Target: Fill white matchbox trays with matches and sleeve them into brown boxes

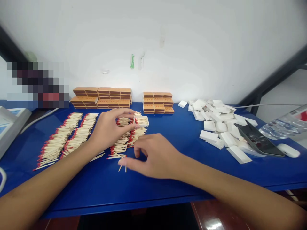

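Evidently the one container in use is a small white tray (147, 121), which the left hand (110, 124) grasps at its left end, thumb on the near side and fingers on the far side. The tray holds a layer of matches (142, 119) and sits over the loose match piles on the blue worktop (177, 131). The right hand's (155, 156) grip is released: thumb and fingers stand apart, nothing visible between them, on the near side of the tray, just beside a few stray matches.

Behind the tray, against the wall (192, 48), stand two blocks of orange matchboxes: a larger block (102, 97) to its left and a smaller, stepped block (158, 103) to its right, three boxes wide. Whether these boxes are filled cannot be told. Reddish characters mark their faces, too small to read.

Red-tipped matches lie in four banks: two long banks (68, 134) left of the tray, and two shorter ones (121, 140) beneath and in front of it. Well to the tray's right is a heap of white trays (216, 118), overlapping too much to count, with one phone (260, 139), one white mouse (288, 150) and one clear bottle (280, 127) whose red label is unreadable.
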A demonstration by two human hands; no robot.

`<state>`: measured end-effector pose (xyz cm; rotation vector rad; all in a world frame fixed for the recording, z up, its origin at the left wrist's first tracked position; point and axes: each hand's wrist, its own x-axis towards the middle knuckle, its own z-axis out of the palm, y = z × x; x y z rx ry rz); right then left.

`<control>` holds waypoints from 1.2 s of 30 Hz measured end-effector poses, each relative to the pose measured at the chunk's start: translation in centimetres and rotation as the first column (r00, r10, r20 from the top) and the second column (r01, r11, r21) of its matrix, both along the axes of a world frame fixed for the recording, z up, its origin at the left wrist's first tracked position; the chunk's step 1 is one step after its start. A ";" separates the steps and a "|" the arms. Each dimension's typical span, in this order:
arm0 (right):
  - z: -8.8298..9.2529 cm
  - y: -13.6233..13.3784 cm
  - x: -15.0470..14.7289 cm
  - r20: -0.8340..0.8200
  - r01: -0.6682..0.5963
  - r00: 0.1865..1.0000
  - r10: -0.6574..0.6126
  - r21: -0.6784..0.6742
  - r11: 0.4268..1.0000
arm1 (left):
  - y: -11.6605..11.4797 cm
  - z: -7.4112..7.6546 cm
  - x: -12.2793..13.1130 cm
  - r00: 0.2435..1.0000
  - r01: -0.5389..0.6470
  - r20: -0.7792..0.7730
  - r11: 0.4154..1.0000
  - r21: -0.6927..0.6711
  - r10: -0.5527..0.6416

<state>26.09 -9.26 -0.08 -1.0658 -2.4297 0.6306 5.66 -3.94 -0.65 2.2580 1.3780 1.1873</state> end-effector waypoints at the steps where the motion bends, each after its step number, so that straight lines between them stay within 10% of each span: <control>1: -0.3 -0.5 -0.5 0.035 0.021 0.999 -0.020 -0.031 0.999 | 0.0 0.0 0.0 1.000 0.001 0.000 1.000 0.002 -0.001; 13: -1.3 -0.9 -1.2 0.114 0.101 0.989 -0.094 -0.053 0.994 | -0.1 0.0 0.0 0.999 -0.003 -0.044 0.999 0.054 0.005; 20: -2.1 -0.8 -0.9 0.196 -0.360 0.926 0.321 0.208 0.910 | 0.0 0.1 0.1 0.999 0.004 -0.041 0.997 0.081 -0.001; 28: -1.2 0.3 0.5 0.148 -0.397 0.912 0.383 0.074 0.915 | 0.1 -0.1 0.0 0.999 0.012 -0.038 0.997 0.080 -0.009; 36: 0.0 -0.5 0.3 0.219 0.048 0.974 -0.063 0.070 0.996 | 0.3 -0.2 -0.1 0.999 0.016 -0.045 0.994 0.105 -0.011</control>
